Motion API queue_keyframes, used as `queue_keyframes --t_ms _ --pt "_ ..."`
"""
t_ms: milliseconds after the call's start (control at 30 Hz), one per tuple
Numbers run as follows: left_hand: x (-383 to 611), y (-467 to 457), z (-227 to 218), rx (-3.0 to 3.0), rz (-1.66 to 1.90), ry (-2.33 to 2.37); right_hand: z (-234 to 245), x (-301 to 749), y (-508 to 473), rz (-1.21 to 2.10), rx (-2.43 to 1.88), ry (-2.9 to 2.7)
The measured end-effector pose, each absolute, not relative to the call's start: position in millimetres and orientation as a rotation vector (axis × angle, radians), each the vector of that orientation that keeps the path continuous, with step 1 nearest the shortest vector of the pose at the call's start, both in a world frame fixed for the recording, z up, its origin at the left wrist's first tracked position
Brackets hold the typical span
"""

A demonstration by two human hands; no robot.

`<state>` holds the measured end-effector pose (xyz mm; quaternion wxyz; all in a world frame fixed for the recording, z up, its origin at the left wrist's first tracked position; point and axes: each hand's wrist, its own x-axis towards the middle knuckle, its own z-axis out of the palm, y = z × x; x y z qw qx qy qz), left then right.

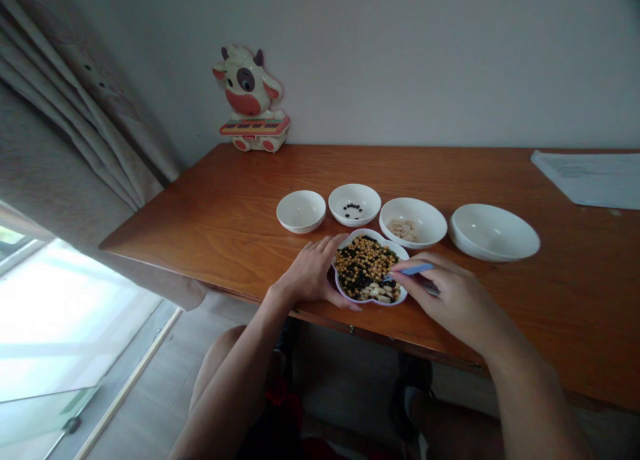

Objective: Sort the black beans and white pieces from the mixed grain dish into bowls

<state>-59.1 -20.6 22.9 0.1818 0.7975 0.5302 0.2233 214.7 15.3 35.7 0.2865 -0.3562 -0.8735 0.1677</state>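
A white lobed dish [341, 290] of mixed yellow, black and pale beans sits near the table's front edge. My left hand [313, 273] cups its left rim, fingers curled around the side. At the dish's right side, my right hand [450, 297] pinches a blue tweezers-like tool [416, 269] whose tip points into the beans. Behind the dish stand an empty small white bowl [301, 211], a bowl with a few black beans [355, 204] and a bowl with pale beans [413, 221].
A larger empty white bowl [494, 231] stands at the right. Papers [593, 177] lie at the far right of the wooden table [225, 213]. A cow-shaped toy keyboard [251, 100] leans on the wall at the back. A curtain [75, 113] hangs at the left.
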Motion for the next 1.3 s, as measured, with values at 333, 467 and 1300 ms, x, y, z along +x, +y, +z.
queue_keyframes --t_ms 333,467,1300 --pt "-59.0 -20.4 23.0 2.242 0.630 1.486 34.6 216.5 17.5 0.360 -0.945 -2.397" --pt "-58.8 -20.9 23.6 2.237 0.625 1.495 36.3 215.1 17.4 0.417 -0.959 -2.398" --pt "-58.6 -20.9 23.8 2.247 0.641 1.490 39.3 220.8 13.8 0.538 -0.899 -2.353"
